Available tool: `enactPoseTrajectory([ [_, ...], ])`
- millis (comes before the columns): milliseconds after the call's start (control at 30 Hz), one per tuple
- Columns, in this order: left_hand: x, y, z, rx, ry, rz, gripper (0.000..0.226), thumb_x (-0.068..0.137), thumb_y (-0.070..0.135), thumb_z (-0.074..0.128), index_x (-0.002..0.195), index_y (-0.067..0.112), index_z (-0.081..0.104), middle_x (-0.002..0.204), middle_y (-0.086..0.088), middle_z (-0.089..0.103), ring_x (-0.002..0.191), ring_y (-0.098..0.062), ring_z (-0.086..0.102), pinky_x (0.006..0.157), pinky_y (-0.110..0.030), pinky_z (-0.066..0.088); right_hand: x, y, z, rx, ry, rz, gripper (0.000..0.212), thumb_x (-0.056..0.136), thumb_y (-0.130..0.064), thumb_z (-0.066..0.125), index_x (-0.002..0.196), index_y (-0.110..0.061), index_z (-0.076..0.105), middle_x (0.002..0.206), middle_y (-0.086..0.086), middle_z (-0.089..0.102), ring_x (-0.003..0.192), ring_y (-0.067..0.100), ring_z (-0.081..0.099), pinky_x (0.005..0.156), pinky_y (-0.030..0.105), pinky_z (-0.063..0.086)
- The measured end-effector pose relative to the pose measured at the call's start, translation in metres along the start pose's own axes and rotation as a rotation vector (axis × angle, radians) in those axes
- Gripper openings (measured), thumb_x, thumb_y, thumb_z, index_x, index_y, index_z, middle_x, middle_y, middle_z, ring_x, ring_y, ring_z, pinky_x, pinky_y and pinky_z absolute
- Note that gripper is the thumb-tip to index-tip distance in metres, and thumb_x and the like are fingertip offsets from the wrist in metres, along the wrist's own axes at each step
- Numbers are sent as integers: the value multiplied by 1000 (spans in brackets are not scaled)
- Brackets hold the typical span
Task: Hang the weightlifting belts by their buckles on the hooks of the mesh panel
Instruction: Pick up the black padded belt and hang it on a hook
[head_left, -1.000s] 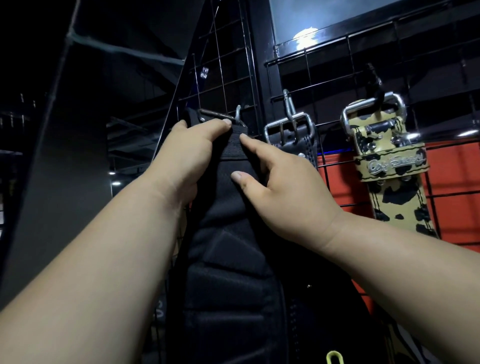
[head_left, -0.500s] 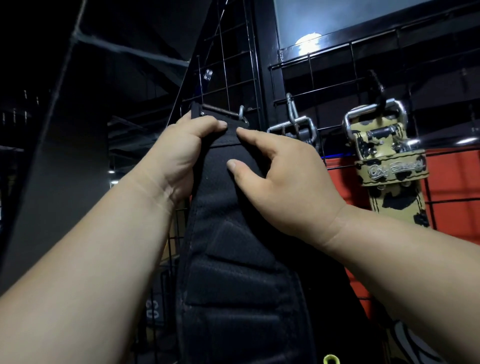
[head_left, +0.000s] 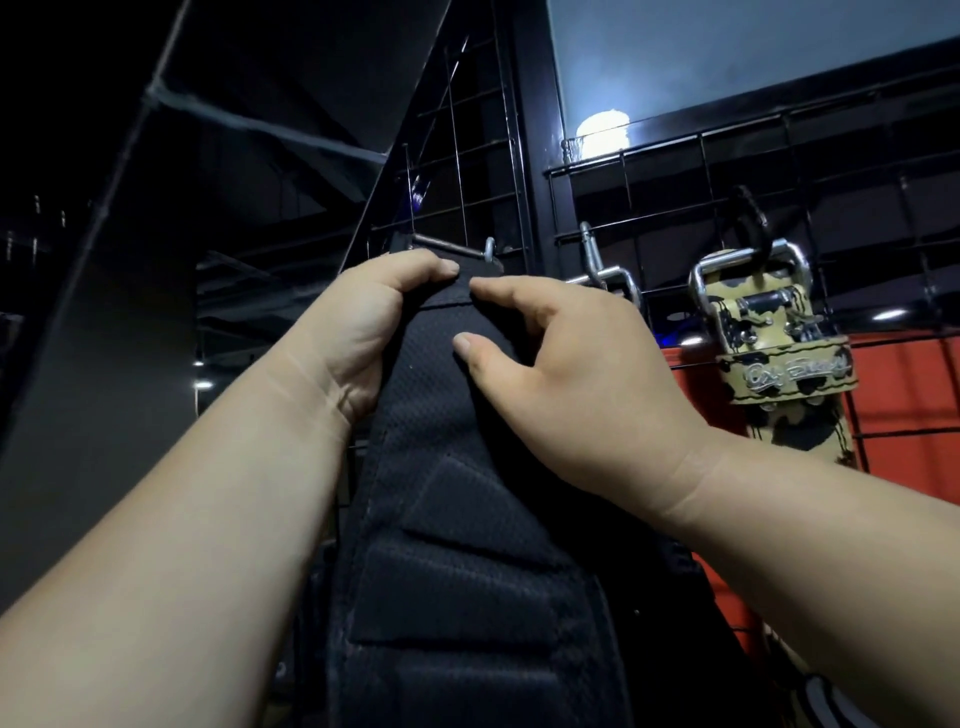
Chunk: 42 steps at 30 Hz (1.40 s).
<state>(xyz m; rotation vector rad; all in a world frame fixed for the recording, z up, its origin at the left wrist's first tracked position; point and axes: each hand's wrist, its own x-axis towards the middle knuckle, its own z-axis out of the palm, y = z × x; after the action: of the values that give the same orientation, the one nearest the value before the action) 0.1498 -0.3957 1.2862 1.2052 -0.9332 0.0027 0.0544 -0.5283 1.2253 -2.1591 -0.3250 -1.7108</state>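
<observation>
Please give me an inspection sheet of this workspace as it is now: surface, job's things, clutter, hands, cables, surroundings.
Surface: black mesh panel, upright.
Job's things: black padded belt held up at the panel; camouflage belt hanging by its buckle on a black hook.
Clutter: metal buckle behind the right hand.
Hands: left hand and right hand each keep a grip on the black belt's top.
Cables: nothing seen.
Surroundings: dim room, ceiling light, red wall.

A padded belt (head_left: 457, 519) hung down the centre, in front of the mesh panel (head_left: 675, 208). The left hand (head_left: 363, 332) held its upper left edge and the right hand (head_left: 571, 384) its upper right, fingertips nearly meeting below the buckle bar (head_left: 449, 248). To the right, a second buckle (head_left: 605, 273) sat partly hidden behind the right hand, apparently on a hook, and farther right a patterned belt (head_left: 779, 353) hung from a hook (head_left: 750, 223).
</observation>
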Motion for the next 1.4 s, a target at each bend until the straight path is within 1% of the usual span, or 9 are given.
enactPoseTrajectory([
  [133,4,-3,-1,2,28,90,78,71,20,75,137,-14,53,112,-26,64,95,-36,65,78,-40,58,1,-3,1,-31,17,-3,46,91,-43,71,135,-30,67,131,-19,69,124,-4,57,108,16,43],
  [267,4,-7,2,29,69,171,35,90,8,68,123,-2,67,93,-18,69,77,-29,68,64,-31,56,3,0,-2,-63,24,14,46,90,-46,69,135,-34,65,102,-26,71,97,-6,61,91,11,45],
  [333,2,-12,4,29,70,207,34,92,3,65,125,-6,65,92,-17,72,73,-25,70,60,-28,57,8,7,-4,-31,47,57,44,93,-45,64,136,-36,63,78,-28,60,77,-7,55,78,12,41],
  [467,2,-20,4,-5,37,232,42,91,3,70,132,-2,61,103,-21,76,81,-26,75,65,-32,61,29,18,-1,169,5,257,46,99,-45,58,143,-34,53,107,-19,67,94,-4,62,86,19,45],
  [567,3,-27,0,44,65,257,61,78,15,80,136,8,60,116,-17,77,103,-31,77,86,-46,64,44,23,6,233,-50,339,53,99,-47,60,148,-33,49,135,-14,62,116,4,59,99,26,44],
  [833,-23,-59,-7,46,40,303,100,94,1,73,167,26,11,121,-4,78,113,-22,75,91,-36,61,40,24,30,370,21,375,36,100,-28,65,136,-23,61,123,-11,69,114,5,65,107,35,51],
  [1067,-60,-101,-17,85,-45,232,106,72,36,90,160,43,33,148,-2,63,136,-18,61,115,-46,48,38,23,43,677,159,525,55,85,-23,73,137,-33,57,136,8,59,112,22,70,98,45,58],
  [1267,-52,-80,-24,129,3,213,101,67,61,82,156,55,35,151,19,56,134,-14,61,107,-52,53,34,23,50,667,207,458,51,96,-6,65,142,-26,53,71,-7,70,72,6,66,81,31,61],
  [1400,-45,-61,-21,308,90,273,124,55,70,81,159,59,16,162,15,41,140,7,47,113,-46,48,27,22,50,479,208,370,48,99,-15,65,144,-27,54,100,-17,66,89,-7,64,85,10,49],
])
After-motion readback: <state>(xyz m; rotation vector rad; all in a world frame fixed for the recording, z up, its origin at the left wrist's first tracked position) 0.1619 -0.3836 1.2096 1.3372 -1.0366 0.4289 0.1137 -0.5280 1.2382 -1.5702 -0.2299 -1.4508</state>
